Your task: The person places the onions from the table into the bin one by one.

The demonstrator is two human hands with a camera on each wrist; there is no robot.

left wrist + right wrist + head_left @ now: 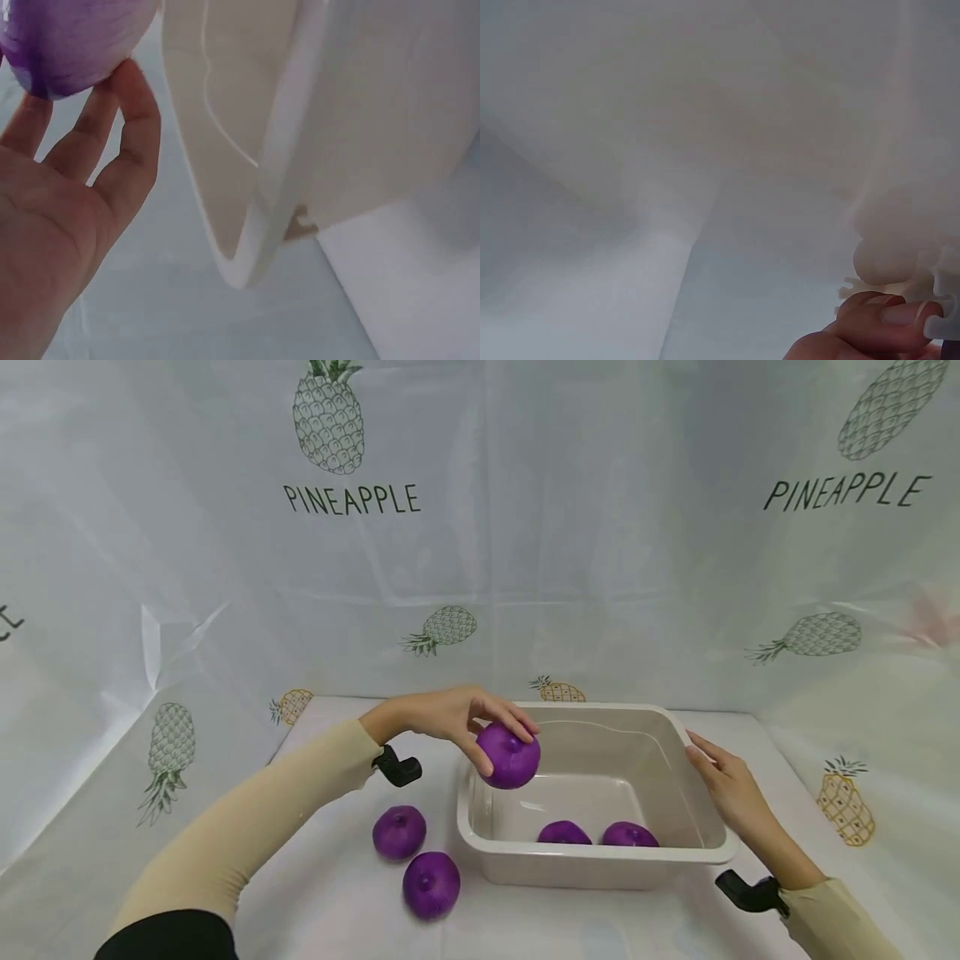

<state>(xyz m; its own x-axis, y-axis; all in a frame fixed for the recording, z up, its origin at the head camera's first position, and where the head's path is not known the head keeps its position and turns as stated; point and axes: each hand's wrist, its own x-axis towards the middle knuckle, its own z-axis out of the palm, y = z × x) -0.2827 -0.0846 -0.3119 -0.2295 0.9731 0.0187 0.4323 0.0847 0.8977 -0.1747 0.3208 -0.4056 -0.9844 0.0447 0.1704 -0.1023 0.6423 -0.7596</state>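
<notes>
My left hand [446, 714] grips a purple onion [510, 758] between thumb and fingers, over the left rim of a beige plastic basin [585, 853]. In the left wrist view, the fingers [135, 142] curl up around the underside of the onion [71, 41]. Inside the basin lie two more onions, one left of centre [564, 832] and another to its right [630, 834], both partly hidden by the front wall. My right hand [731, 785] holds the basin's right rim; its fingers [877, 326] are bent at the edge in the right wrist view.
Two loose onions, one farther back [399, 832] and one nearer [431, 885], lie on the white table [337, 893] left of the basin. A pineapple-print sheet [585, 543] hangs behind and around the table.
</notes>
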